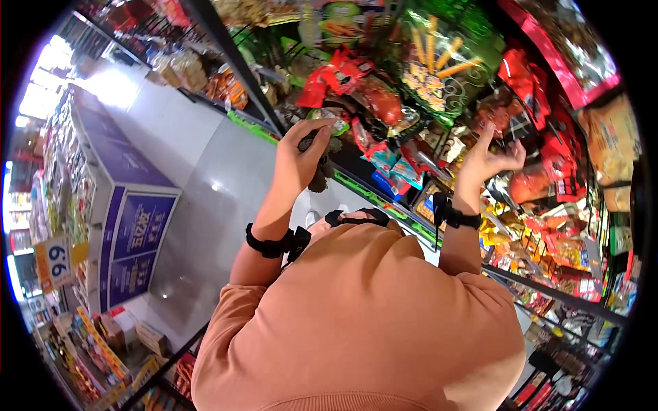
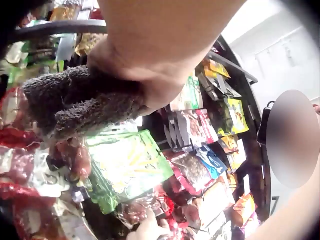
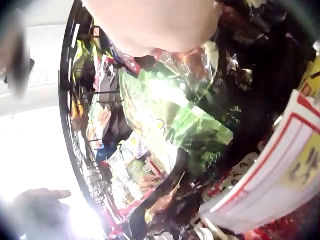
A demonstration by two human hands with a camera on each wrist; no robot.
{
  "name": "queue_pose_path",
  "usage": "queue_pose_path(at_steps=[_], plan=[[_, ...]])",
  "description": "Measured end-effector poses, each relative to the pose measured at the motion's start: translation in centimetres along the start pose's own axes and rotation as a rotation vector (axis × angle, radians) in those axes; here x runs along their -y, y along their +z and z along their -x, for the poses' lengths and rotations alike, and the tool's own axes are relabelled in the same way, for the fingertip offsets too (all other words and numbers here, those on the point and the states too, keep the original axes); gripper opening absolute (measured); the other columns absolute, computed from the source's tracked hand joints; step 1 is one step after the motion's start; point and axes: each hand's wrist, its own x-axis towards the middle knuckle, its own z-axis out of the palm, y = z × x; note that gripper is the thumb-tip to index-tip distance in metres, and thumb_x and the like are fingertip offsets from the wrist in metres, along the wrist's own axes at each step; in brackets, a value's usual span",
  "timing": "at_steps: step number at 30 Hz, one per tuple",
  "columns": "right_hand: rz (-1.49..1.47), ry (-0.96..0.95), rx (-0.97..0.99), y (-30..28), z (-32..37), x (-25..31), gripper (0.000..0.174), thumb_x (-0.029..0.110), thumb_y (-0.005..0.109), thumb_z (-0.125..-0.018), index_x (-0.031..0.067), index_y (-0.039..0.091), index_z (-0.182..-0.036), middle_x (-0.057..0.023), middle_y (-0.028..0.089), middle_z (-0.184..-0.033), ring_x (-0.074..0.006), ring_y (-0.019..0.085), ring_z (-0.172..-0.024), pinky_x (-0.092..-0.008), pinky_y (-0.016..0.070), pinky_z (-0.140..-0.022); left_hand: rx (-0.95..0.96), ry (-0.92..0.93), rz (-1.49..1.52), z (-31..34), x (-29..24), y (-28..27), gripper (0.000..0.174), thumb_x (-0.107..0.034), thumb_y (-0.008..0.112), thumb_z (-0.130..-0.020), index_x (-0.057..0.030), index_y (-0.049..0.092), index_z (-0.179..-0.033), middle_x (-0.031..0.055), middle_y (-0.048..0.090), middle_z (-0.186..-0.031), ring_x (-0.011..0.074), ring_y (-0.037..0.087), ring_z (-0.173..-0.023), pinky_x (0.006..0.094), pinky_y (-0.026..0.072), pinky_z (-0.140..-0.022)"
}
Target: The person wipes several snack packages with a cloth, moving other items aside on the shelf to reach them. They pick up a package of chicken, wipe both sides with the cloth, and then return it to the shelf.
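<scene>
A dark grey fluffy cloth [image 2: 95, 107] is gripped in my left hand [image 1: 305, 154], in front of the shelf's edge. In the left wrist view it hangs bunched out of the curled fingers; the palm side is hidden. My right hand [image 1: 483, 161] reaches in among the snack bags, thumb and fingers apart. Its fingertips are right at a clear packet of reddish-brown food [image 1: 499, 118], which shows below that hand in the right wrist view too. Between the hands lies a large green bag with stick-shaped snacks pictured on it [image 1: 442, 65].
Red vacuum-packed bags [image 1: 380, 99] crowd the rack beside the left hand. A green price strip [image 1: 363, 195] runs along the shelf edge. A white card with a red border [image 3: 265, 175] juts out close to the right wrist. Behind, a purple-sided display [image 1: 140, 226] stands on the grey floor.
</scene>
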Motion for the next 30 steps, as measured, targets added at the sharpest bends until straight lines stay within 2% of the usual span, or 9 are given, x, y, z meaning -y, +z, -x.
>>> queue_pose_path(at_steps=[4, 6, 11, 16, 18, 20, 22, 24, 30], plan=[[0.171, -0.491, 0.238, 0.7, 2.8, 4.1, 0.043, 0.005, 0.077, -0.075, 0.0007, 0.051, -0.108, -0.0154, 0.035, -0.112, -0.0287, 0.037, -0.106, -0.0392, 0.0342, -0.094, -0.088, -0.045, -0.021, 1.8, 2.0, -2.7, 0.018, -0.009, 0.060, -0.092, -0.0015, 0.069, -0.106, 0.0100, 0.068, -0.096, 0.0173, 0.062, -0.089, 0.0278, 0.0463, -0.084], [0.105, -0.321, 0.278, 3.0, 3.7, 4.1, 0.033, 0.006, 0.075, -0.077, 0.0035, 0.060, -0.107, -0.0164, 0.036, -0.114, -0.0295, 0.036, -0.108, -0.0399, 0.0351, -0.094, -0.094, -0.123, 0.015, 2.5, 2.8, -3.5, 0.018, -0.010, 0.060, -0.092, -0.0017, 0.069, -0.106, 0.0092, 0.066, -0.092, 0.0167, 0.061, -0.087, 0.0279, 0.0463, -0.081], [0.437, -0.382, 0.362, 4.8, 3.3, 5.0, 0.043, 0.009, 0.070, -0.081, 0.0088, 0.060, -0.123, -0.0194, 0.038, -0.115, -0.0316, 0.032, -0.107, -0.0425, 0.0305, -0.093, -0.066, -0.129, 0.072, 2.9, 3.3, -5.6, 0.019, -0.010, 0.060, -0.092, -0.0023, 0.069, -0.106, 0.0083, 0.064, -0.089, 0.0160, 0.059, -0.085, 0.0278, 0.0456, -0.080], [0.234, -0.124, 0.293, 2.8, 5.1, 4.9, 0.079, 0.004, 0.066, -0.079, 0.0008, 0.027, -0.147, -0.0216, 0.038, -0.115, -0.0336, 0.035, -0.109, -0.0443, 0.0277, -0.098, -0.040, -0.115, -0.007, 2.5, 4.1, -7.1, 0.017, -0.011, 0.060, -0.092, -0.0017, 0.069, -0.103, 0.0073, 0.060, -0.085, 0.0156, 0.057, -0.083, 0.0272, 0.0436, -0.079], [0.110, 0.157, 0.215, 2.3, 5.8, 4.5, 0.082, 0.001, 0.066, -0.079, -0.0002, 0.022, -0.149, -0.0200, 0.040, -0.124, -0.0294, 0.040, -0.112, -0.0417, 0.0299, -0.102, -0.004, -0.102, 0.008, 2.2, 4.9, -7.2, 0.017, -0.011, 0.060, -0.092, -0.0017, 0.069, -0.103, 0.0074, 0.060, -0.085, 0.0149, 0.056, -0.082, 0.0269, 0.0436, -0.078], [0.112, 0.034, 0.300, 1.6, 6.1, 3.2, 0.080, 0.001, 0.065, -0.080, 0.0014, 0.023, -0.148, -0.0170, 0.041, -0.129, -0.0278, 0.044, -0.110, -0.0409, 0.0337, -0.100, 0.035, -0.075, 0.047, 1.9, 4.7, -6.9, 0.016, -0.010, 0.060, -0.092, -0.0017, 0.069, -0.103, 0.0066, 0.060, -0.085, 0.0138, 0.056, -0.080, 0.0262, 0.0435, -0.076], [0.000, 0.145, 0.369, 2.8, 6.8, 8.1, 0.073, 0.001, 0.066, -0.079, 0.0019, 0.034, -0.144, -0.0167, 0.046, -0.126, -0.0302, 0.048, -0.109, -0.0413, 0.0381, -0.097, 0.082, -0.090, 0.070, 1.7, 4.9, -6.6, 0.015, -0.008, 0.060, -0.091, -0.0016, 0.069, -0.102, 0.0052, 0.059, -0.083, 0.0126, 0.054, -0.077, 0.0256, 0.0430, -0.072], [0.147, -0.354, 0.557, 4.5, 6.8, 7.4, 0.064, 0.005, 0.070, -0.077, 0.0021, 0.045, -0.136, -0.0181, 0.052, -0.123, -0.0351, 0.050, -0.111, -0.0439, 0.0417, -0.095, 0.126, -0.056, 0.067, 1.4, 4.9, -6.2, 0.014, -0.006, 0.061, -0.091, -0.0013, 0.070, -0.101, 0.0042, 0.058, -0.080, 0.0118, 0.053, -0.074, 0.0255, 0.0425, -0.069], [0.491, -0.220, 0.977, 9.5, 8.2, 7.0, 0.073, 0.041, 0.078, -0.074, 0.0077, 0.053, -0.133, -0.0189, 0.055, -0.127, -0.0382, 0.050, -0.116, -0.0453, 0.0420, -0.100, 0.206, 0.024, 0.008, 1.6, 3.6, -6.6, 0.014, -0.006, 0.061, -0.091, -0.0006, 0.069, -0.101, 0.0056, 0.060, -0.082, 0.0121, 0.055, -0.073, 0.0254, 0.0436, -0.069]])
